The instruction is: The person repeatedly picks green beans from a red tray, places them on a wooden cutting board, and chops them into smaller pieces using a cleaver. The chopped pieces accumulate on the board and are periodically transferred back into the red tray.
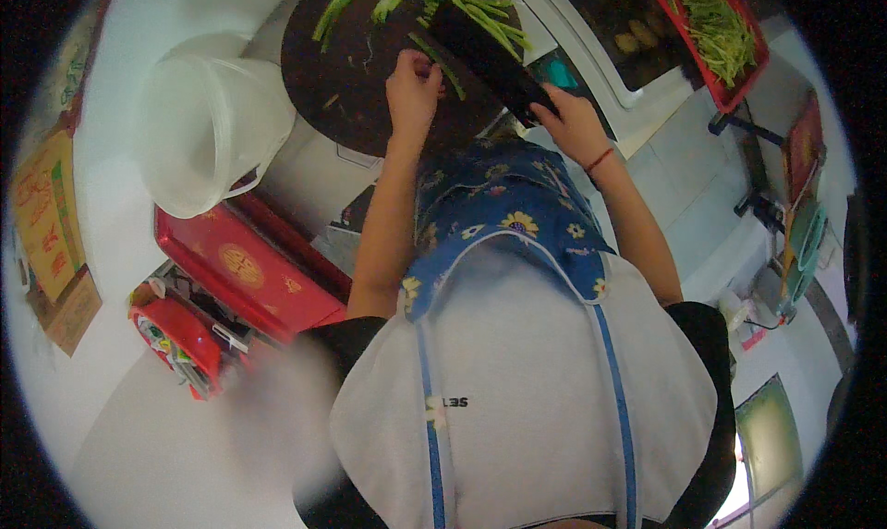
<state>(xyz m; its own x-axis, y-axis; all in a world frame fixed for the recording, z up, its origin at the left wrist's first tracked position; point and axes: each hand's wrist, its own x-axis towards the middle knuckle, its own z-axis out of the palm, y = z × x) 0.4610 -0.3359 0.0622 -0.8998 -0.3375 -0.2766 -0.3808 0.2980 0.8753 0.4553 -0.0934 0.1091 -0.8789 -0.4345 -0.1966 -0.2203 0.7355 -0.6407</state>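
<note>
My left hand is over the round dark cutting board, its fingers curled and pinched at a thin green vegetable stalk. The fingertips are partly hidden. In my right hand is the handle of a wide, dark-bladed cleaver, whose blade slants over the board just right of that stalk. Beyond the blade lies a pile of cut green strips. A small leafy green piece and some longer green stalks rest at the board's far side.
Left of the board stands a white plastic bucket, near a red box with gold decoration. Below that is a red container of small items. At the upper right, a red tray holds shredded green vegetable beside a white-edged dark surface.
</note>
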